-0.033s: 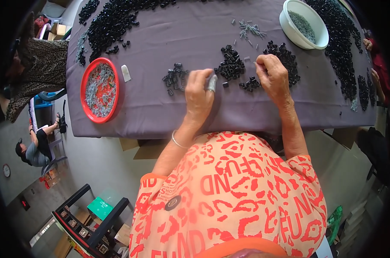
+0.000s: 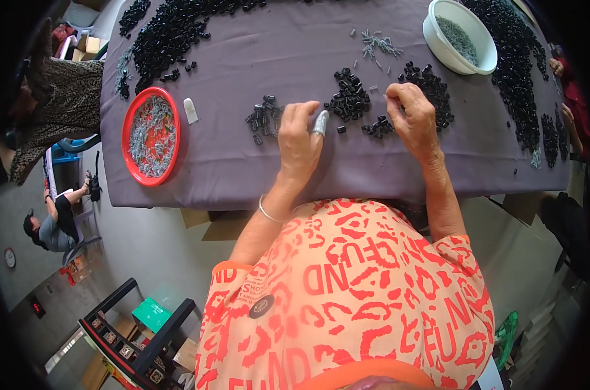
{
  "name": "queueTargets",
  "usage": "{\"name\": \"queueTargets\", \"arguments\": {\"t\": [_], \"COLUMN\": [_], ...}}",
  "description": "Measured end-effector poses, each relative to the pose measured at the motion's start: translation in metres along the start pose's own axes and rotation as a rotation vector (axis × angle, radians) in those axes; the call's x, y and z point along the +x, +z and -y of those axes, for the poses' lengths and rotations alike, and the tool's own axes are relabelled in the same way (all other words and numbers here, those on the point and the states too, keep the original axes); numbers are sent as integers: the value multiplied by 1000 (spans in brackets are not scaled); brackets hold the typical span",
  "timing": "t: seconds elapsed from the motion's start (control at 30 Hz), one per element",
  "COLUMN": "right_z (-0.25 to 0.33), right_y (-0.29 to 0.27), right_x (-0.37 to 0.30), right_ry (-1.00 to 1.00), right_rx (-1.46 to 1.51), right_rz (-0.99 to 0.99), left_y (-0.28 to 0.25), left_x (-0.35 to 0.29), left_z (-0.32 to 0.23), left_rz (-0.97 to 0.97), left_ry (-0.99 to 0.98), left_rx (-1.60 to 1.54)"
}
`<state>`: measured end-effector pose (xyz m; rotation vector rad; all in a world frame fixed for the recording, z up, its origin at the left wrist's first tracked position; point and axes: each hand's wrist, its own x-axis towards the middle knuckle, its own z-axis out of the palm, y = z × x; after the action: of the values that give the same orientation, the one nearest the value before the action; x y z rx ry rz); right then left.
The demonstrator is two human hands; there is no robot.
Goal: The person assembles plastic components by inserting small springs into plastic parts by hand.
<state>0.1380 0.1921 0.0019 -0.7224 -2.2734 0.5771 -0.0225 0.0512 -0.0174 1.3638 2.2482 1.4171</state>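
I hold my left hand (image 2: 298, 140) palm-down with curled fingers, the thumb in a crinkled, silvery-pale wrap close to the forefinger; I cannot tell whether it pinches anything. My right hand (image 2: 415, 123) brings thumb and forefinger together at the tips, and whether a tiny piece sits between them I cannot tell. The glossy black pieces (image 2: 348, 96), short, stubby and hard-looking, heap between my hands, with more beneath and beyond my right hand and a looser cluster beside my left. Slim translucent tubes (image 2: 381, 44) scatter farther out; similar ones fill the smooth red tray (image 2: 126, 133) and the deep white bowl (image 2: 431, 39). Big red lettering and blotches cover my peach shirt (image 2: 373, 292), and its dark round badge (image 2: 262, 306) is too small to read. The matte grey-purple cloth (image 2: 230, 58) stretches smoothly from my hands to the table's front edge, which my forearms cross.
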Motion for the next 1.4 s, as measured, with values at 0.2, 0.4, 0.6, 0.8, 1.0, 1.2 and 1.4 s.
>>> {"name": "queueTargets", "arguments": {"t": [0.2,0.4,0.6,0.8,1.0,1.2,1.4], "right_z": [9,25,46,55,56,56,67], "right_y": [9,9,9,18,22,28,24], "right_x": [-3,-5,-5,-7,-12,-22,-27], "right_ry": [-59,-14,117,101,28,-67,93], "right_rx": [143,198,427,442,370,251,386], "right_rz": [-13,-21,44,71,130,144,252], "left_y": [3,7,-9,-19,-17,-15,-22], "left_x": [17,16,7,-4,-13,-24,-33], "left_z": [2,3,-14,-26,-26,-16,-14], "left_rz": [139,41,202,240,191,207,223], "left_ry": [25,183,-454,-535,-504,-326,-534], "left_rx": [302,227,-735,-869,-850,-618,-883]}}
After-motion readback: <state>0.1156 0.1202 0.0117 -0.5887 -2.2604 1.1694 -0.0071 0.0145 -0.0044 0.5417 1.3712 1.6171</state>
